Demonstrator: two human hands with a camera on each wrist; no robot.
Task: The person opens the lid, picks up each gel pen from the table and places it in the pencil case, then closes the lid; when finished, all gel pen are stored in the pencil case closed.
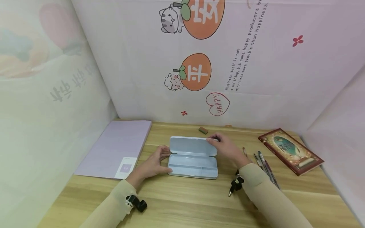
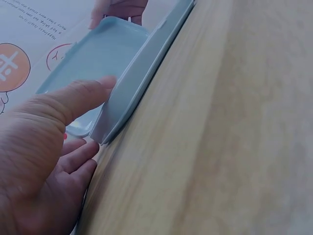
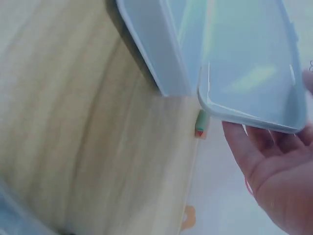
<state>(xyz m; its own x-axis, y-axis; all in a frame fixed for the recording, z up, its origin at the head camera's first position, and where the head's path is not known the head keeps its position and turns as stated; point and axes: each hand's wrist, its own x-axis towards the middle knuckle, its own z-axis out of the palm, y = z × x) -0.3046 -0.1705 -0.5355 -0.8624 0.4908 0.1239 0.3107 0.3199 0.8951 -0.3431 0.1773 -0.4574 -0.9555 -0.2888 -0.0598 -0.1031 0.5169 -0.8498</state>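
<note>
On a wood-grained tabletop point(image 1: 182, 202), a smooth, pale blue rectangular case point(image 1: 185, 171) with rounded corners lies open, centred, its shallow lid point(image 1: 188, 145) raised. The left hand point(image 1: 151, 163) grips the case's left end; the right hand point(image 1: 227, 148) pinches the lid's right corner.

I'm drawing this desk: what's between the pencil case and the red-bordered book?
The head view shows several pens between the pencil case and the red-bordered book; the right hand and sleeve are there too.
</note>
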